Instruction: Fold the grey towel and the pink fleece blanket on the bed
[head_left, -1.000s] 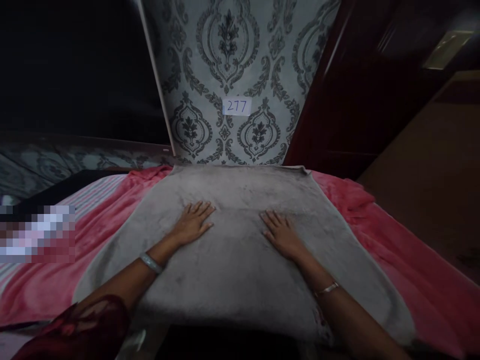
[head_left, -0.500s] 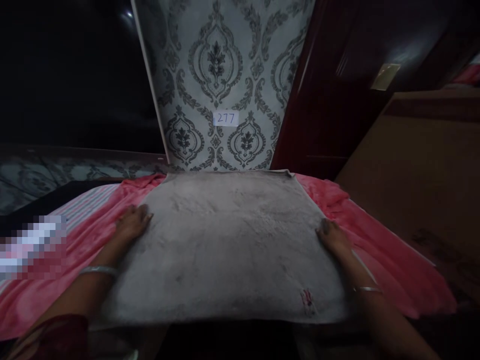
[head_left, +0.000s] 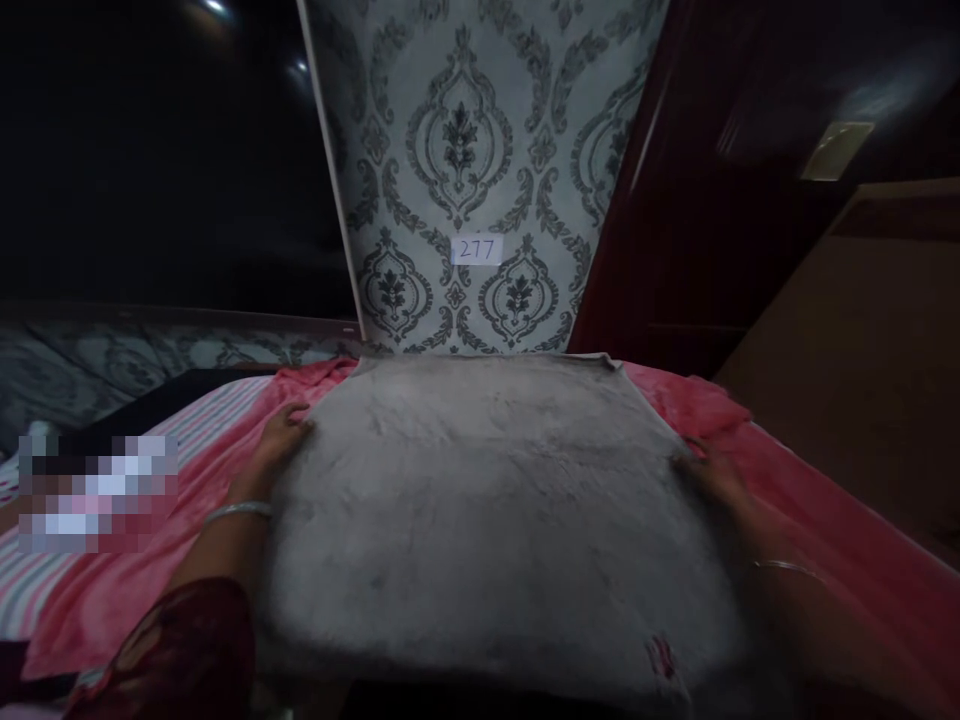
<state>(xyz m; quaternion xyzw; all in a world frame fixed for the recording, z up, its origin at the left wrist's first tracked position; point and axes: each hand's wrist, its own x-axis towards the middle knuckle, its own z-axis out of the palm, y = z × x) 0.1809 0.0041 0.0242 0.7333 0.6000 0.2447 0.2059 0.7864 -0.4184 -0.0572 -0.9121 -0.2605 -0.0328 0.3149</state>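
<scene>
Cloth (head_left: 480, 520): dim, near edge in shadow
Screen (head_left: 165, 180): almost black, two glare spots, beyond the cloth's left
Panel (head_left: 742, 150): hazy sheen, beyond the cloth's right
Right hand (head_left: 718, 482): blurred, at the cloth's right edge
Mosaic (head_left: 101, 500): blocky pixels, left of the cloth

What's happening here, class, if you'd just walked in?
A person's left hand and right hand are at opposite side edges of a grey plush cloth; whether the fingers grip it is unclear. The cloth lies spread out, lightly creased, with pink plush fabric showing on both sides. Beyond it, a paper slip marked 277 is on the patterned wallpaper.
</scene>
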